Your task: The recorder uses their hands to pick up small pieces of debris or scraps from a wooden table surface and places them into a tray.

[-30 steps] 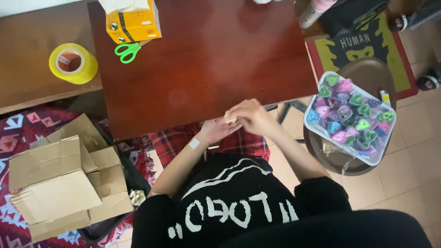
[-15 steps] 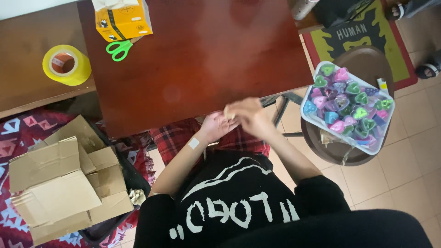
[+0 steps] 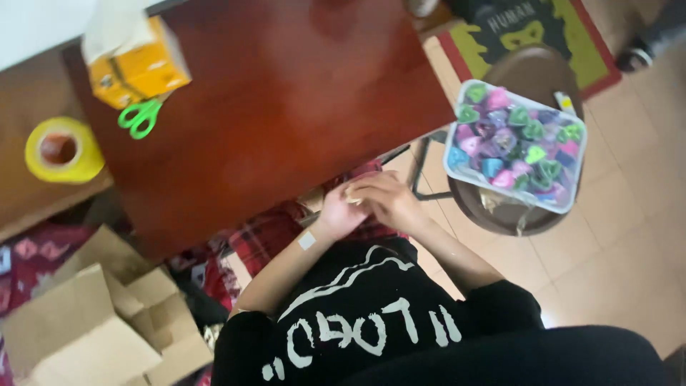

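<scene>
Both hands meet just off the near edge of the table (image 3: 271, 107), over the person's lap. The left hand (image 3: 337, 214) has its fingers curled inward, and the right hand (image 3: 386, 202) is folded over toward it, so that the fingertips of both pinch a small pale scrap (image 3: 353, 192) between them. Only a sliver of the scrap shows between the fingers; the picture is too blurred to tell what it is made of or how it is shaped. Neither hand touches the table itself. A small white plaster (image 3: 306, 240) sits on the left wrist.

To the right of the hands, beyond the table's right edge, a round brown stool (image 3: 532, 71) carries a shallow tray (image 3: 451, 163) filled with small folded pieces in purple, pink, green and blue. The tray is well apart from both hands.

At the table's far left corner stands a yellow box (image 3: 139, 68) with white tissue rising from its top, and green scissors (image 3: 141, 116) lie just beside it toward the near side. A roll of yellow tape (image 3: 63, 150) rests on a lower wooden surface to the left of the table. An open carton (image 3: 93, 322) lies on the floor at the lower left, beside a patterned red rug (image 3: 25, 257).
</scene>
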